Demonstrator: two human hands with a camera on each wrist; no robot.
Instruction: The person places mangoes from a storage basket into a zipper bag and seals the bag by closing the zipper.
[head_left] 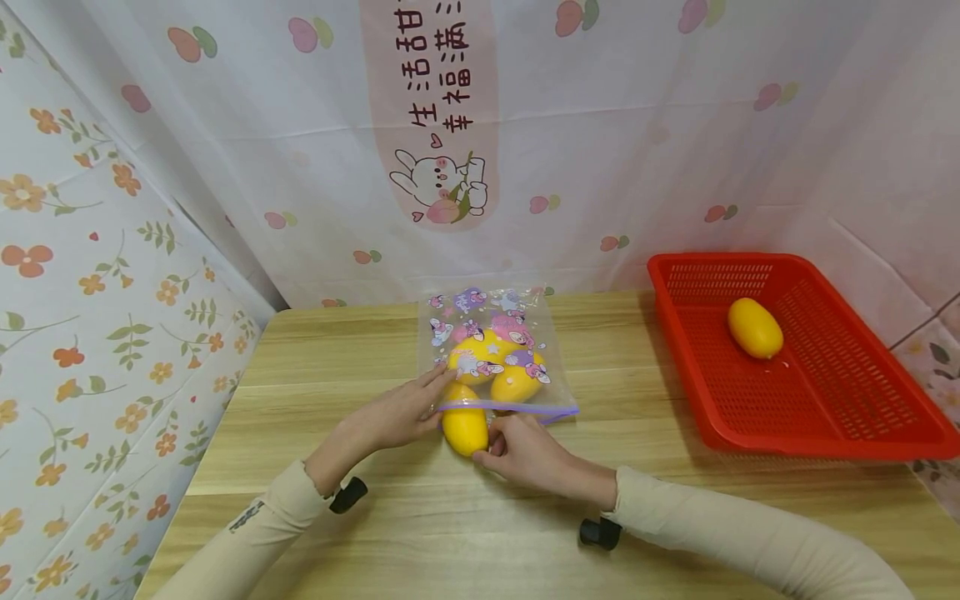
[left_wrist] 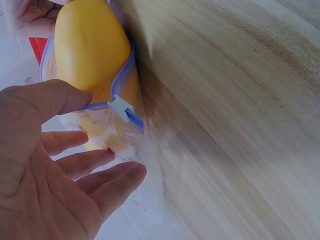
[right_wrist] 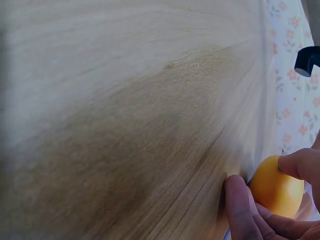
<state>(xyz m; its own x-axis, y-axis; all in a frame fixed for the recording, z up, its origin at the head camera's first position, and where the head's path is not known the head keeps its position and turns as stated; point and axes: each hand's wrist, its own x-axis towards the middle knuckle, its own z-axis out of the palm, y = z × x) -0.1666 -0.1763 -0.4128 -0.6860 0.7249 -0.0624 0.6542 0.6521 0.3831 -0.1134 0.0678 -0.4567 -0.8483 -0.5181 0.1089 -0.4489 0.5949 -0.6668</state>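
A clear slider zip bag (head_left: 545,412) with pink and purple cartoon prints lies on the table, its purple-edged mouth facing me. Several yellow mangoes (head_left: 516,383) show through its film. One more mango (head_left: 465,431) sits halfway through the mouth. My right hand (head_left: 527,454) grips this mango's outer end between thumb and fingers. At the left corner of the mouth, my left hand (head_left: 401,410) holds the bag's edge, its thumb at the rim and fingers against the outside film. The left wrist view shows a white slider (left_wrist: 120,107) beside those fingers.
A red plastic basket (head_left: 678,367) stands on the right of the wooden table (head_left: 337,350), with a single mango (head_left: 755,328) inside. Behind the table hangs a printed curtain (head_left: 300,167); a floral cloth (head_left: 112,292) covers the left side.
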